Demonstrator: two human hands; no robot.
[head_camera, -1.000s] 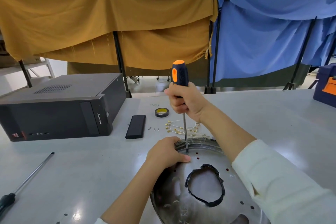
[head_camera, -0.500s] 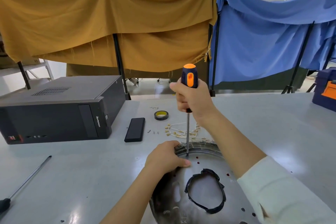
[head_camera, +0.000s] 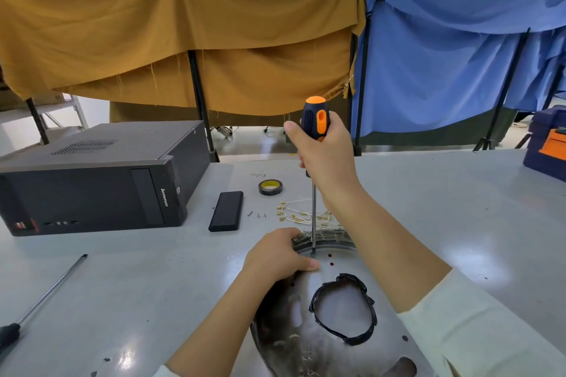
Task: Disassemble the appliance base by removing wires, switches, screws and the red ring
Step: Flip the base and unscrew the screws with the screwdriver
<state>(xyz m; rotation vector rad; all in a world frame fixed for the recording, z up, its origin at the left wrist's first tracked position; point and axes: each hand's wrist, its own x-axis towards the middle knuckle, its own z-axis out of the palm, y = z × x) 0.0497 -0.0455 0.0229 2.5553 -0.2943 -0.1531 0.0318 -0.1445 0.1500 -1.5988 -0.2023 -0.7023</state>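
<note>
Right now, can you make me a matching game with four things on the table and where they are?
Things:
1. orange and black screwdriver
2. roll of tape
3. computer case
4. second screwdriver

Places:
A. lying flat at the near left edge of the table, untouched
B. standing upright in the right hand, tip on the shiny metal base
C. big dark box on the left side
D. lying beyond the loose wires, in front of the yellow cloth

Right pairs: 1-B, 2-D, 3-C, 4-A
</note>
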